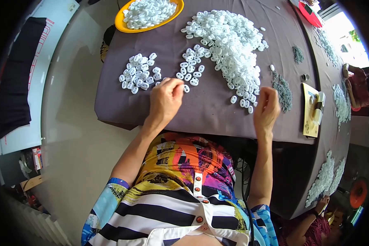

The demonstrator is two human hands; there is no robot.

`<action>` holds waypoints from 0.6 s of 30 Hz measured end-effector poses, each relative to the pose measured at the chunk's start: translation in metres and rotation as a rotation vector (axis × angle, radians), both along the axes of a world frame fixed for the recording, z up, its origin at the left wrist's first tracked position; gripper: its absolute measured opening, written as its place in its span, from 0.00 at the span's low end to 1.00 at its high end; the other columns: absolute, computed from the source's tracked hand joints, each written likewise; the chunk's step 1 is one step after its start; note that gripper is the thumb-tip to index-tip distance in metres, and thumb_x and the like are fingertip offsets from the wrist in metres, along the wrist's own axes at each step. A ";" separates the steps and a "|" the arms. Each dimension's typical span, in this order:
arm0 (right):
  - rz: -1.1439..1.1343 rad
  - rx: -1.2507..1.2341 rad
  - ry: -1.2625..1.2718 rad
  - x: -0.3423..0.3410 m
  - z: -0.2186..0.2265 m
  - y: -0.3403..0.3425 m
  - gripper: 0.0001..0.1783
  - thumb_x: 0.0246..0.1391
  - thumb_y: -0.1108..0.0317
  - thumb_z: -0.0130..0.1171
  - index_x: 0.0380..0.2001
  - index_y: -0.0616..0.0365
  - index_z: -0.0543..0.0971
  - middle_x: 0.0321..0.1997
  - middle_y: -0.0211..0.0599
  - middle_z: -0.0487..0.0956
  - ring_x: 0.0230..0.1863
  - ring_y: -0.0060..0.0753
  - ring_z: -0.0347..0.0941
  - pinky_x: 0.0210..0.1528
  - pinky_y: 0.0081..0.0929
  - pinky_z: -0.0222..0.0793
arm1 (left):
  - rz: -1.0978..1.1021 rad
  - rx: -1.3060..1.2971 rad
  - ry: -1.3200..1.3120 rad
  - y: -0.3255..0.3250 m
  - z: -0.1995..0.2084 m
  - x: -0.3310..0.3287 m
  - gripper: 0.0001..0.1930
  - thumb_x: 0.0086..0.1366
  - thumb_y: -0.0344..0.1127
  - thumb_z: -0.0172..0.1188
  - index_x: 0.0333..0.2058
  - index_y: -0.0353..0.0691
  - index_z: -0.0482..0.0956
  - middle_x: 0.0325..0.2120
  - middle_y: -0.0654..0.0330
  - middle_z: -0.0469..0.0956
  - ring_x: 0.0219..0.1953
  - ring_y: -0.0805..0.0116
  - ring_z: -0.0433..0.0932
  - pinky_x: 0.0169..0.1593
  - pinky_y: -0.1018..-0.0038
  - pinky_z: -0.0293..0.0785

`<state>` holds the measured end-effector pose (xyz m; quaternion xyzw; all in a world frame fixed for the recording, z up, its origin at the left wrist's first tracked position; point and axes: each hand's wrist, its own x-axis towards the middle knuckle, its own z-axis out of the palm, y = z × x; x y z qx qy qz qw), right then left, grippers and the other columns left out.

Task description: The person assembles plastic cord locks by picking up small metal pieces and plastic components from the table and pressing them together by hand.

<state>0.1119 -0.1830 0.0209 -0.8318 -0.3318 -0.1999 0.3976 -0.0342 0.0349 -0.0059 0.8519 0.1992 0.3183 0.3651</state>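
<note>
left hand (pixel 166 98) and right hand (pixel 267 108) sit curled (any grasp hidden) near white pieces (pixel 235 51), probably light, stiff, best rim-pinched.

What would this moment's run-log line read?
left hand: curled, near small white pile | right hand: curled, beside grey pile | hand contents: unclear

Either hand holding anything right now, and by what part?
Cannot be told: the left hand is curled beside white pieces, the right hand beside a grey pile; any grip is hidden.
</note>
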 end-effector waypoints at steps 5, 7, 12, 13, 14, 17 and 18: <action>0.266 0.046 0.036 -0.045 -0.004 0.020 0.05 0.47 0.82 0.51 0.29 0.62 0.71 0.27 0.43 0.72 0.27 0.41 0.71 0.30 0.29 0.67 | -0.012 0.061 0.101 -0.009 0.002 0.030 0.02 0.53 0.30 0.58 0.26 0.39 0.77 0.23 0.55 0.74 0.25 0.54 0.75 0.28 0.65 0.71; 0.321 0.023 0.094 -0.052 -0.009 0.025 0.06 0.47 0.82 0.51 0.29 0.62 0.71 0.27 0.42 0.72 0.27 0.41 0.71 0.30 0.29 0.67 | -0.007 0.137 0.104 -0.011 -0.001 0.035 0.02 0.53 0.30 0.58 0.25 0.39 0.76 0.24 0.55 0.75 0.25 0.55 0.75 0.28 0.65 0.71; 0.344 0.016 0.131 -0.053 -0.023 0.028 0.07 0.46 0.82 0.52 0.31 0.62 0.71 0.27 0.42 0.72 0.27 0.42 0.71 0.29 0.30 0.67 | -0.066 0.112 0.138 -0.022 -0.003 0.032 0.03 0.54 0.29 0.58 0.28 0.36 0.77 0.24 0.56 0.76 0.24 0.60 0.76 0.28 0.69 0.71; 0.361 0.005 0.127 -0.052 -0.024 0.028 0.07 0.46 0.82 0.52 0.31 0.62 0.71 0.27 0.42 0.72 0.27 0.42 0.71 0.29 0.30 0.67 | -0.071 0.113 0.141 -0.022 -0.003 0.033 0.03 0.54 0.29 0.58 0.28 0.36 0.77 0.24 0.56 0.76 0.24 0.60 0.76 0.28 0.69 0.71; 0.356 0.006 0.130 -0.052 -0.024 0.028 0.07 0.46 0.82 0.52 0.31 0.62 0.71 0.27 0.42 0.72 0.27 0.42 0.71 0.29 0.30 0.67 | -0.069 0.090 0.120 -0.022 -0.003 0.033 0.03 0.54 0.29 0.58 0.28 0.36 0.77 0.24 0.56 0.76 0.25 0.60 0.76 0.29 0.69 0.71; 0.358 0.000 0.135 -0.052 -0.024 0.028 0.07 0.46 0.82 0.52 0.31 0.62 0.71 0.28 0.42 0.72 0.27 0.43 0.71 0.29 0.30 0.67 | -0.061 0.048 0.107 -0.019 0.000 0.034 0.03 0.55 0.27 0.57 0.29 0.36 0.78 0.25 0.55 0.76 0.27 0.60 0.77 0.32 0.70 0.72; 0.352 0.000 0.127 -0.052 -0.024 0.028 0.07 0.46 0.82 0.52 0.31 0.62 0.71 0.28 0.42 0.72 0.27 0.43 0.71 0.29 0.30 0.67 | -0.084 0.069 0.118 -0.018 0.000 0.034 0.04 0.55 0.27 0.56 0.30 0.36 0.78 0.26 0.55 0.76 0.28 0.59 0.77 0.33 0.69 0.72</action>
